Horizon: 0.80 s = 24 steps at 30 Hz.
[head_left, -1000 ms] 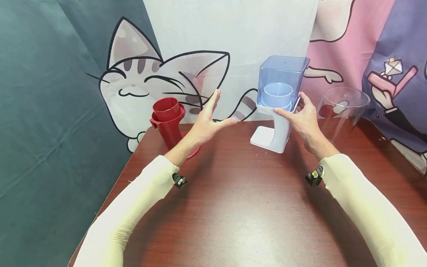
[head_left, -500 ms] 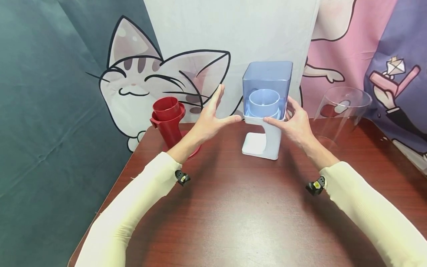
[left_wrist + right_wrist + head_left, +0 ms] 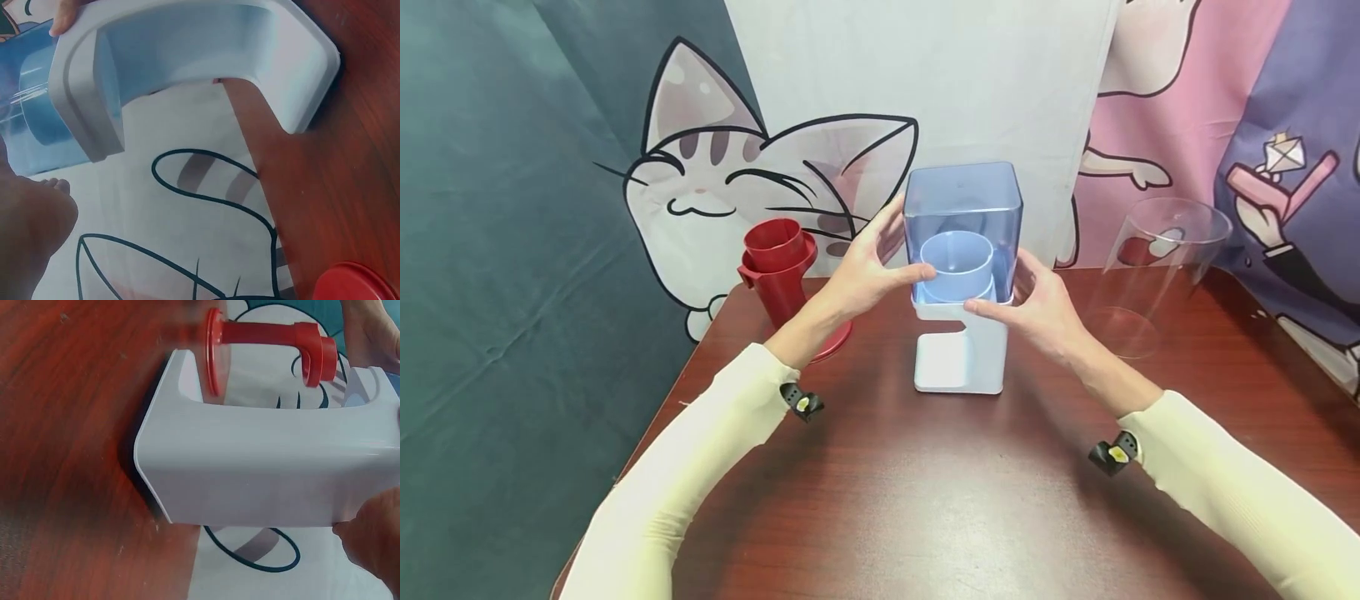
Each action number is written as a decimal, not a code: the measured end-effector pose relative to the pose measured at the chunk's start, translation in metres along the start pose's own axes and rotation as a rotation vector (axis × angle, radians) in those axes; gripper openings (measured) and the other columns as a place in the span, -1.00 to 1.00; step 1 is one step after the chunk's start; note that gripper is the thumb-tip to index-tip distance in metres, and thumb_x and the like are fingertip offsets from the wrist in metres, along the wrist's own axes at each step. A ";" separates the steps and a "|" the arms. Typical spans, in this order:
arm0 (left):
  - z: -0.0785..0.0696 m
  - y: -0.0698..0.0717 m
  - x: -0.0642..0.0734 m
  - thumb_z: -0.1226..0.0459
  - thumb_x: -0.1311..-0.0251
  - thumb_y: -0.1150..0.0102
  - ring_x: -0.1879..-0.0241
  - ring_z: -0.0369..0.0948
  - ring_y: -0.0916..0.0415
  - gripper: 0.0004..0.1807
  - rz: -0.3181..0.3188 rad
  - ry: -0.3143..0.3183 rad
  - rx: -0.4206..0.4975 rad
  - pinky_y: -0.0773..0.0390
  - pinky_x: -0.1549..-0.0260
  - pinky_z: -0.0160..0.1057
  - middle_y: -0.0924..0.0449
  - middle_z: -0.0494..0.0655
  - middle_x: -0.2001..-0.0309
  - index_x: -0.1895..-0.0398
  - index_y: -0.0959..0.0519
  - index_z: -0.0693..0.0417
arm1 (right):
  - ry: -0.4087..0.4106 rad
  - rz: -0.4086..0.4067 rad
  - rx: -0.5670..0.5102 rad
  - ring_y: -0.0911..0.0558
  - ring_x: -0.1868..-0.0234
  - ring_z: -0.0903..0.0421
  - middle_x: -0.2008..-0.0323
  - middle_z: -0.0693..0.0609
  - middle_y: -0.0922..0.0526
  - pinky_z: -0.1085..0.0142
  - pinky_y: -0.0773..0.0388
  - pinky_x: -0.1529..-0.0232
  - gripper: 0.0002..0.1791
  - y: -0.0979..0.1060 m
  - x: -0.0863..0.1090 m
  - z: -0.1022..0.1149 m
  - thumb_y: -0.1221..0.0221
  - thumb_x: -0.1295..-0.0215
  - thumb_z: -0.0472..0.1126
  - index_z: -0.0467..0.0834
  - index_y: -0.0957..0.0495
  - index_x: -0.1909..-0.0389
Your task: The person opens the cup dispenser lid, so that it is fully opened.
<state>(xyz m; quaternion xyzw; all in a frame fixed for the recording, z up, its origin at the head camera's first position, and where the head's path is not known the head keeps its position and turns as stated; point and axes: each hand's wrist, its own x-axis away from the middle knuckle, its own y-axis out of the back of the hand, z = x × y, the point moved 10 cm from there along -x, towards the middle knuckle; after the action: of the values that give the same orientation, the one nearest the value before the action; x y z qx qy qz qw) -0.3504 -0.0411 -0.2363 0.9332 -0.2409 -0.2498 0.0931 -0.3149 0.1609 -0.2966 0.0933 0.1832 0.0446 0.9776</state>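
A dispenser (image 3: pixel 962 225) stands upright in the middle of the head view, with a see-through blue square container over a white C-shaped stand (image 3: pixel 250 456). A round cup shape shows inside the blue part. My right hand (image 3: pixel 1045 308) grips its right side, thumb across the front of the white rim and other fingers partly hidden behind. My left hand (image 3: pixel 868 271) holds the container's left side, its thumb on the front face and its fingertips hidden behind. In the right wrist view, the base lies right at the wooden table (image 3: pixel 69 437).
Left of the dispenser stands a red holder with a cup-shaped top (image 3: pixel 777 258) and round base, partly behind my left forearm. A clear cylinder (image 3: pixel 1157 275) stands at the right. A printed cat curtain (image 3: pixel 820 167) hangs along the table's back edge.
My right hand has brought the dispenser leftward and nearer, turning it to face front. My left hand, earlier apart from it, now holds its left side. The red holder and clear cylinder have stayed put.
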 end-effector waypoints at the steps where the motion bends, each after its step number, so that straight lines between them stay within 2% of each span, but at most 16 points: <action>1: -0.002 -0.001 0.002 0.46 -0.21 -0.48 -0.60 -0.21 -0.18 0.13 0.010 0.002 0.003 -0.26 -0.51 -0.24 -0.20 -0.09 -0.64 -0.74 0.00 -0.01 | 0.000 0.001 0.000 -0.64 -0.25 0.12 -0.30 -0.12 -0.62 0.44 -0.56 -0.22 -0.10 -0.001 0.002 0.000 -0.57 -0.16 -0.29 -0.12 -0.38 -0.52; 6: -0.010 -0.006 0.010 0.46 -0.20 -0.49 -0.56 -0.20 -0.27 0.07 0.044 -0.013 0.009 -0.30 -0.48 -0.24 -0.34 -0.04 -0.56 -0.72 -0.09 -0.01 | -0.004 0.011 0.045 -0.64 -0.23 0.12 -0.31 -0.11 -0.62 0.47 -0.58 -0.17 -0.04 -0.002 0.012 0.002 -0.58 -0.15 -0.28 -0.09 -0.34 -0.55; 11: -0.017 -0.006 0.018 0.46 -0.20 -0.50 -0.53 -0.15 -0.33 0.02 0.058 -0.049 0.053 -0.30 -0.50 -0.13 -0.37 0.00 -0.52 -0.68 -0.17 0.03 | -0.023 0.019 0.039 -0.64 -0.26 0.08 -0.32 -0.08 -0.62 0.46 -0.59 -0.17 -0.01 -0.006 0.019 0.001 -0.59 -0.13 -0.30 -0.06 -0.33 -0.57; 14: -0.021 -0.005 0.024 0.35 -0.20 -0.55 -0.51 -0.12 -0.34 0.02 0.064 -0.065 0.062 -0.30 -0.51 -0.10 -0.38 -0.01 -0.52 -0.67 -0.18 0.03 | -0.025 0.030 0.038 -0.64 -0.27 0.03 -0.30 -0.10 -0.63 0.44 -0.61 -0.15 -0.02 -0.010 0.024 0.003 -0.60 -0.12 -0.28 -0.07 -0.34 -0.56; 18: -0.025 -0.003 0.033 0.25 -0.19 -0.58 -0.51 -0.14 -0.34 0.04 0.062 -0.056 0.042 -0.32 -0.49 -0.15 -0.37 -0.06 -0.52 -0.68 -0.18 -0.03 | -0.030 0.047 0.071 -0.62 -0.28 -0.02 -0.30 -0.10 -0.62 0.41 -0.62 -0.15 -0.01 -0.014 0.030 0.005 -0.61 -0.12 -0.22 -0.08 -0.33 -0.56; 24: -0.030 -0.003 0.039 0.40 -0.17 -0.55 -0.51 -0.14 -0.33 0.04 0.062 -0.062 0.053 -0.30 -0.50 -0.16 -0.37 -0.05 -0.53 -0.68 -0.17 0.00 | -0.038 0.045 0.087 -0.63 -0.27 -0.03 -0.29 -0.09 -0.63 0.43 -0.60 -0.16 -0.01 -0.018 0.037 0.008 -0.63 -0.09 -0.21 -0.11 -0.34 -0.53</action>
<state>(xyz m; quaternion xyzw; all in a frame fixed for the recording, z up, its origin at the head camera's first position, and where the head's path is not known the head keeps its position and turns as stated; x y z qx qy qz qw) -0.3041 -0.0563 -0.2276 0.9193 -0.2788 -0.2693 0.0684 -0.2770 0.1469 -0.3060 0.1408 0.1643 0.0567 0.9747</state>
